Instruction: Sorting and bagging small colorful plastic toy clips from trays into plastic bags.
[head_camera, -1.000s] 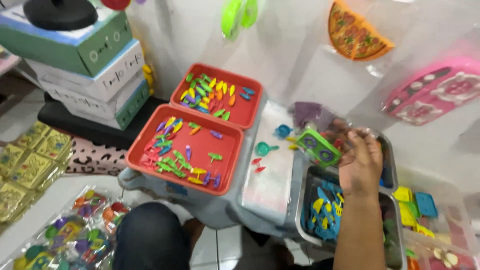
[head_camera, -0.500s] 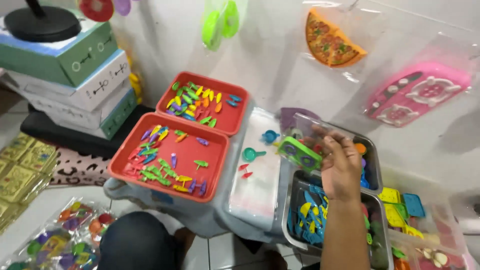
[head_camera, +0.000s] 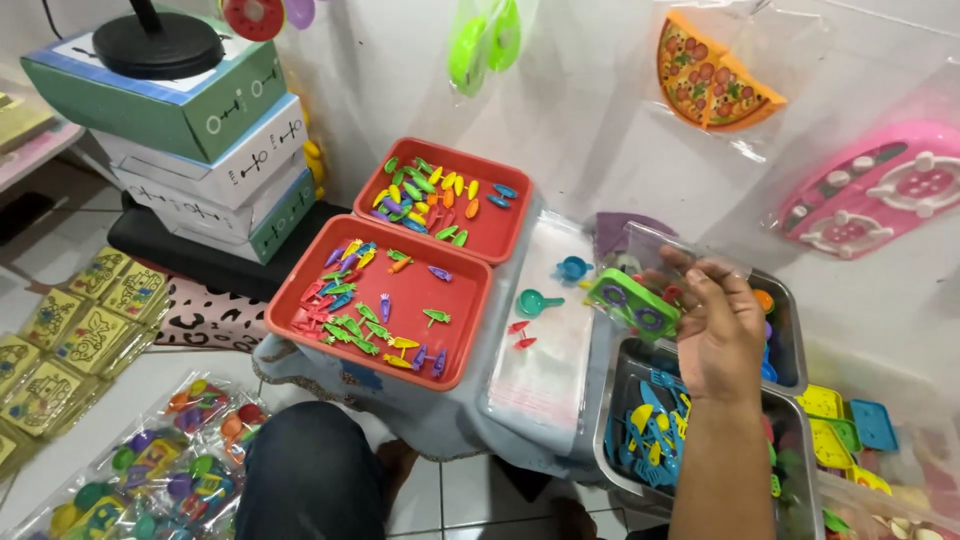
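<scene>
My right hand (head_camera: 718, 330) is raised over the metal trays at the right and grips a clear plastic bag (head_camera: 655, 255) with a green toy piece (head_camera: 634, 304) in it. Below the hand a metal tray (head_camera: 616, 372) holds blue and yellow toy pieces (head_camera: 648, 430). A second metal tray (head_camera: 790, 330) behind it holds mixed coloured pieces. My left hand is out of view.
Two red trays (head_camera: 465, 320) (head_camera: 505, 235) with small coloured toy pieces lie on a cloth-covered stand. A stack of clear bags (head_camera: 555, 340) carries two teal scoops and red bits. Boxes (head_camera: 215, 165) stand at left; packed toys lie on the floor (head_camera: 150, 460). Bagged toys hang on the wall.
The view has shifted slightly; my right hand stays over the metal trays holding the bag with the green piece, a little lower and further right in the picture.
</scene>
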